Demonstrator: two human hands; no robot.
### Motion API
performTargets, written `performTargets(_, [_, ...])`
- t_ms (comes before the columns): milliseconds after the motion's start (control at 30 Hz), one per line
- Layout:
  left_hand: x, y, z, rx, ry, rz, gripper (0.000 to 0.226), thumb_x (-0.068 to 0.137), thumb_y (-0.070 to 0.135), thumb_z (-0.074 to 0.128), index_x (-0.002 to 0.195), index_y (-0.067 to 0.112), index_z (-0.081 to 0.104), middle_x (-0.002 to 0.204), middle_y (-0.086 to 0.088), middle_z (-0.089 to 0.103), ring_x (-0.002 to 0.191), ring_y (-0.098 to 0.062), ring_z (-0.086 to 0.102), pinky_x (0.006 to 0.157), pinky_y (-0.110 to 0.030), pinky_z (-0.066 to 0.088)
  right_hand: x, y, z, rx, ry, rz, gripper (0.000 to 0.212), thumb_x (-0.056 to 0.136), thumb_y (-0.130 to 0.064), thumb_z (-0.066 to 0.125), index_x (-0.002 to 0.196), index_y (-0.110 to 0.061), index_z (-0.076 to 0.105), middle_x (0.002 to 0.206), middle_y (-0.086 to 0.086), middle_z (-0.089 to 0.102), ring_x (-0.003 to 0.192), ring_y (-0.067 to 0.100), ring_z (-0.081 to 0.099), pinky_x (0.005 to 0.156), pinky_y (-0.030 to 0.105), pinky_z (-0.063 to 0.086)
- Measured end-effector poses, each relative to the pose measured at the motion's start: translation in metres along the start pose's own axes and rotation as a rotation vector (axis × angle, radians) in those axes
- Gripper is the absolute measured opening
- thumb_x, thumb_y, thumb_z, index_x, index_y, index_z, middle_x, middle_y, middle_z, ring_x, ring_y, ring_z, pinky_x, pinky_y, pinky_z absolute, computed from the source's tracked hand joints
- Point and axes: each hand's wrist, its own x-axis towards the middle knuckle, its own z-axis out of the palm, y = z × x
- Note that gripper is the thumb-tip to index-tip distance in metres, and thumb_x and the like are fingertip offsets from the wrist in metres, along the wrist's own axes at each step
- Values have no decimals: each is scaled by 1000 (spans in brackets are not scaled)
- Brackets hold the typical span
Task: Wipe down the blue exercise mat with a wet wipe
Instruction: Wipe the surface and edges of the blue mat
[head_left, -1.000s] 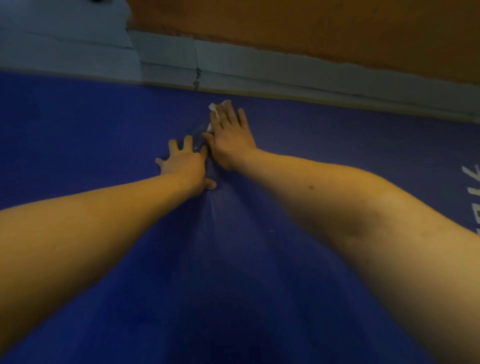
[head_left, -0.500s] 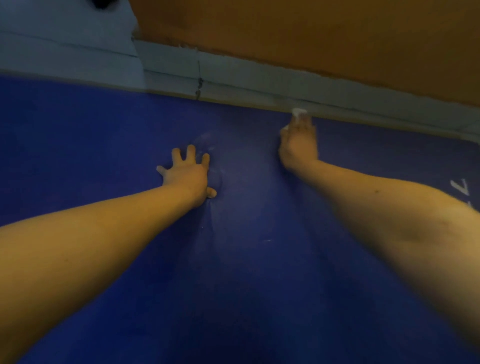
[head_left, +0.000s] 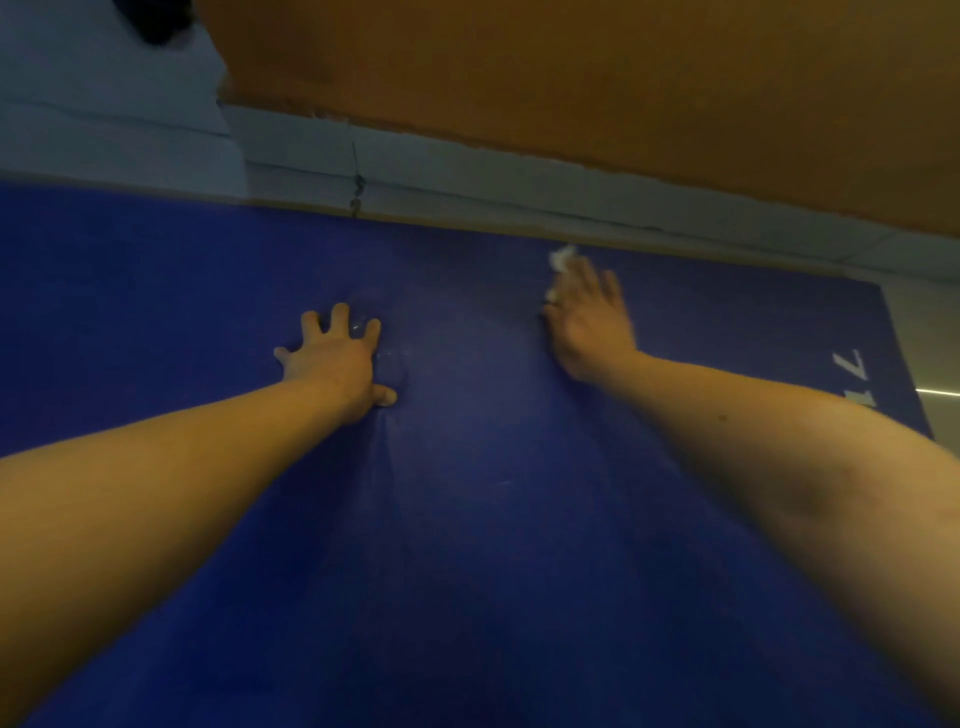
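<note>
The fingers (head_left: 340, 318) of the left hand (head_left: 337, 364) are spread apart and pressed flat on the blue exercise mat (head_left: 467, 545), left of the frame's centre. The right hand (head_left: 592, 325), right of centre and nearer the top, is blurred. Its fingers (head_left: 589, 278) lie stretched out, close together, over the wet wipe (head_left: 562, 257), whose white edge shows past them near the mat's far edge. White lettering (head_left: 852, 382) marks the mat at the right. A pale skirting (head_left: 467, 179) and an orange wall (head_left: 571, 78) fill the top.
</note>
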Motion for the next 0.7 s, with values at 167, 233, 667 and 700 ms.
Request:
performTargets(167, [-1,4,-4,6,-14,-6,101,83,62,69,159,33,9,162,-4,-3,148,-38,2,112,-70,27,-7,10,9,76,-75,319,60,107,-36,25,158,-3,22,169,15,3,156,32,-4,124,55,4])
performTargets(233, [-2,4,-4,6,-19,-11,102,83,61,70,160,33,9,162,-4,-3,148,-38,2,112,-69,27,-5,-37,16,142,-8,229,54,104,-30,34,151,-3,37,168,16,8,155,34,-1,122,58,11])
performTargets(667, [-20,0,7,12,36,6,83,97,54,54,160,26,8,166,-6,-3,150,-34,8,121,-56,19,-33,-51,7,113,-22,-18,63,108,-37,28,162,-18,4,170,-1,-7,156,25,-5,124,51,-3])
performTargets(700, [-24,0,6,40,39,10,79,98,51,52,160,25,11,165,-8,0,149,-34,12,122,-54,19,-36,-26,3,87,-46,75,63,108,-38,27,162,-17,4,170,1,-8,156,26,-7,124,51,-4])
